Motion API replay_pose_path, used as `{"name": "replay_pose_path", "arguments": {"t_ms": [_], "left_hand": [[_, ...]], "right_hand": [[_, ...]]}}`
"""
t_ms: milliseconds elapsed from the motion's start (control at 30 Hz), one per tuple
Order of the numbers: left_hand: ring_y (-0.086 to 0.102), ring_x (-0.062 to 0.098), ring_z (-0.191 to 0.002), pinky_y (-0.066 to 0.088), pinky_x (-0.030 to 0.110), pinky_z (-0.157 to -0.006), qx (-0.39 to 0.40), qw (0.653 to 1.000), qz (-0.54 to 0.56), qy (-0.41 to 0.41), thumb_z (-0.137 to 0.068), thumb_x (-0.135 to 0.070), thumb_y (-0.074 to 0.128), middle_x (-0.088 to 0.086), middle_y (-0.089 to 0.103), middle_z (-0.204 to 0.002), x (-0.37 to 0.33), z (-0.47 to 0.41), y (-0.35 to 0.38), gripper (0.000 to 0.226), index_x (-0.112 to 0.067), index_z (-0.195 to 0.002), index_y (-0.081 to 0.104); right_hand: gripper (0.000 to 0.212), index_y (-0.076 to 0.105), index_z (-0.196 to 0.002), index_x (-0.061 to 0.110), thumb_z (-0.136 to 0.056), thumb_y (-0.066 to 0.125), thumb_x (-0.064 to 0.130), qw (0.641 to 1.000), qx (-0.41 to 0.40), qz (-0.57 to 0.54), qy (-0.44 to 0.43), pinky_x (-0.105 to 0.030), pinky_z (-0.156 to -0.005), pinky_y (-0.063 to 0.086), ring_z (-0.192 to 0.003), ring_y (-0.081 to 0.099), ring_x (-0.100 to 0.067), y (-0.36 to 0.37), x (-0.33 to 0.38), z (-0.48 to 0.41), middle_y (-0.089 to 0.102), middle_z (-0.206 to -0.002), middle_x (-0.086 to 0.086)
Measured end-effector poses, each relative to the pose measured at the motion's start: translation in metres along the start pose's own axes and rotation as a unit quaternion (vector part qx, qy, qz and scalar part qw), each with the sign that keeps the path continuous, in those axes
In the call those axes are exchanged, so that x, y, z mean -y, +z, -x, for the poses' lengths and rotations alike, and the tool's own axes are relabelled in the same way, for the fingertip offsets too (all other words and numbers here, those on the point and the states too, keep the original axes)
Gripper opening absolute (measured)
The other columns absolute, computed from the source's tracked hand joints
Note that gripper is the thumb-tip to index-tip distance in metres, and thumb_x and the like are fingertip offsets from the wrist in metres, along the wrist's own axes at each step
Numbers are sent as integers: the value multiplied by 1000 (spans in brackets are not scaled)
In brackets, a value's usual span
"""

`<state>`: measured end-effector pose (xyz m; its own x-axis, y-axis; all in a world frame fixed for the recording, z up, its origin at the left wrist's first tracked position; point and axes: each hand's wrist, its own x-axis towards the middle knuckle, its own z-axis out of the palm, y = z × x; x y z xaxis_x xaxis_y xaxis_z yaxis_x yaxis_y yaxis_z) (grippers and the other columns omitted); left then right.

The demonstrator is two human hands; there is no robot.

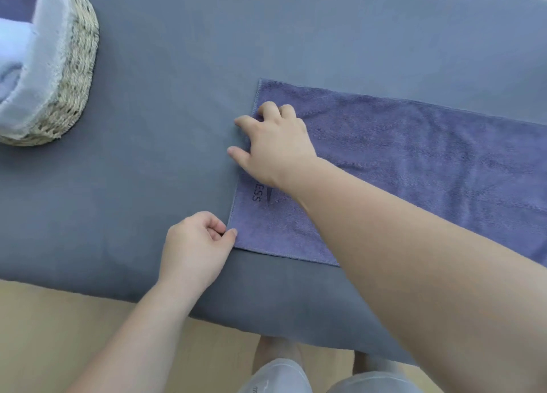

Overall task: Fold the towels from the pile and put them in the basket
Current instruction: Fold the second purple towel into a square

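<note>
The purple towel [414, 155] lies flat on the grey-covered table [162, 81]. Its long axis runs off to your right and out of view, so the short edge under your hands is the end you will carry.

Your left hand [195, 244] is at the towel's near-left corner, thumb and forefinger pinched on the hem. Your right hand [275, 144] reaches across to the same short edge, up toward the far corner. Two of its fingers curl on the cloth, while the forefinger and thumb stick out past the hem onto the table. I cannot tell whether it actually has hold of the fabric.

The basket [74, 75] stands well off the towel's left end, toward the far side, with pale folded cloth [11, 43] already inside.

As I judge it, the fold should go rightward along the towel's length, with this short edge lifted over the rest — so get a sure hold on the far corner first.
</note>
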<state>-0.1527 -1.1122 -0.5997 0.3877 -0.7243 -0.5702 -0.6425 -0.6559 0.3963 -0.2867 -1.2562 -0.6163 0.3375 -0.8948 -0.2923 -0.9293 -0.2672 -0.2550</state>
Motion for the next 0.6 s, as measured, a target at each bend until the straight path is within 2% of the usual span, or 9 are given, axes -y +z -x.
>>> {"name": "replay_pose_path", "arguments": {"t_ms": [167,267,333,400,467,533,600], "left_hand": [[59,10,-60,42,25,-53,13,1000,12,9,-82,-30,77,-5,63,-60,5,1,3,19,-23,-71,63],[58,8,-58,41,24,-52,18,999,23,16,-81,-28,77,-7,63,-59,7,3,2,18,-23,-71,62],[57,8,-58,42,23,-52,12,999,32,22,-80,-25,76,-7,63,-60,8,4,0,18,-22,-70,62],[57,9,-60,46,24,-53,5,999,45,29,-79,-22,75,-7,63,-59,7,5,-3,17,-22,-68,62],[57,10,-61,47,24,-55,2,998,54,35,-77,-19,75,-6,62,-58,3,8,-5,16,-21,-67,62],[56,13,-59,46,25,-54,4,997,66,42,-75,-16,74,-3,62,-57,-3,12,-6,16,-19,-66,61],[54,14,-55,45,26,-53,8,995,84,52,-73,-13,73,-2,61,-58,-11,18,-6,15,-19,-65,61]], "right_hand": [[50,53,-125,22,-93,47,60,998,-11,51,47,-42,-89,34,-115,38,-31,8,17,-13,40,-130,-7],[55,51,-130,14,-94,50,56,996,-49,60,54,-42,-92,36,-116,41,-31,13,14,-10,43,-129,-5],[57,50,-132,14,-94,50,56,995,-46,71,45,-43,-94,36,-117,41,-30,15,11,-10,43,-130,-4],[53,55,-125,15,-94,50,58,997,-35,54,39,-43,-97,34,-119,41,-29,11,10,-11,44,-131,-3],[48,59,-118,17,-95,51,58,998,-33,-27,48,-43,-102,30,-125,39,-27,4,8,-13,45,-134,0],[48,59,-129,16,-97,53,52,985,-38,-157,61,-41,-107,30,-131,38,-23,-4,4,-12,45,-139,1],[52,55,-140,12,-98,57,43,957,-62,-277,58,-43,-112,32,-133,40,-19,-13,-2,-7,45,-141,0]]}}
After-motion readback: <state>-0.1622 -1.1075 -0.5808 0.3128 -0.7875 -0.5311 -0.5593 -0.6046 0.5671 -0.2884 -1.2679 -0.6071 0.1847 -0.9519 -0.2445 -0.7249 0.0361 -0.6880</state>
